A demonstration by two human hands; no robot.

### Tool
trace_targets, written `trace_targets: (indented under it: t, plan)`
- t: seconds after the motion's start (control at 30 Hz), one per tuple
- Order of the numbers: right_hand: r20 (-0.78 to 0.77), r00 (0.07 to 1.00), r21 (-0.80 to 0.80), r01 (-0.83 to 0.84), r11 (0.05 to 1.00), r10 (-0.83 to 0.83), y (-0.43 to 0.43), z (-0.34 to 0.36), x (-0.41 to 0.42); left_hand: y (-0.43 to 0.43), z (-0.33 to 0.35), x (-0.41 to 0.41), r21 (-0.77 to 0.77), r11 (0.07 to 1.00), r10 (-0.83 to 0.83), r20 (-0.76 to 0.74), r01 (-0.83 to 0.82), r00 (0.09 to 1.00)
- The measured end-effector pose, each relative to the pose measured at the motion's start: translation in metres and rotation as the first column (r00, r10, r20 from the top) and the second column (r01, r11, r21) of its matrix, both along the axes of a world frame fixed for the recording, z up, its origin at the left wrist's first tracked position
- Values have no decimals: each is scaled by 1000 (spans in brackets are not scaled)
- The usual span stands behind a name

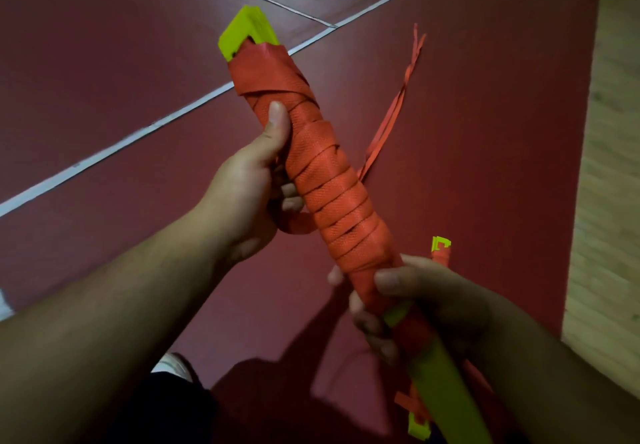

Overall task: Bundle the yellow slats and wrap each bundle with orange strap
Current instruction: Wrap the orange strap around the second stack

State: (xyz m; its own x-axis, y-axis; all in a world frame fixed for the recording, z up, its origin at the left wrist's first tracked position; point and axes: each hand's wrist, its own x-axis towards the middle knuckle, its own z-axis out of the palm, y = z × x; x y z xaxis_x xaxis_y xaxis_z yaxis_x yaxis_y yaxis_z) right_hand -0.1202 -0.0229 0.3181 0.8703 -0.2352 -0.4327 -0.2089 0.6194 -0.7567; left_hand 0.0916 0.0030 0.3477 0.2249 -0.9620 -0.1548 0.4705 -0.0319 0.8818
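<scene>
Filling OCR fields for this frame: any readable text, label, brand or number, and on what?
None: no readable text in the head view.
Orange strap round the bundle: weave only, no print.
Yellow slats: plain, no label.
Red floor: white line only, no lettering.

Lime yellow showing on slat bundle (247, 33); strap (332, 194) showing orange, fine woven pattern; floor (104, 62) showing dark red, white lines (114, 146) crossing it; side strip (606, 131) showing pale beige.

Perhaps a sports hall: red floor (104, 62) with white lines (114, 147).
</scene>
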Motion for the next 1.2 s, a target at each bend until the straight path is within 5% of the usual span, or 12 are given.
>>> trace_targets:
  t: [0.17,0.43,0.53,0.63,0.7,0.83,0.97,1.2]
  plan:
    - [-229,960,-197,115,974,-160,3,1,8,-3,-16,7,226,961,86,307,-161,948]
    - [-381,898,-616,-69,785,-220,6,-5,10,-1,-26,4,348,936,-108,411,-46,905]
    - [-295,945,-498,-27,867,-140,-2,-1,1,-2,-27,6,282,960,-104,347,3,932]
    - [-155,988,-124,-12,992,-7,-11,2,-10,-3,-26,5,153,987,-86,308,39,948]
    - [-127,986,20,-110,994,112,-8,0,-12,-5,-26,2,99,992,-108,281,84,953]
    - [-264,962,-85,-90,992,65,-2,2,-5,-7,-26,4,201,979,-105,369,31,924]
    - [-322,939,-304,23,952,-125,0,6,-1,-6,-27,13,263,960,-96,633,-97,768]
    - [-337,936,-448,-66,891,-100,6,16,0,-3,-35,3,361,932,-173,504,-25,846]
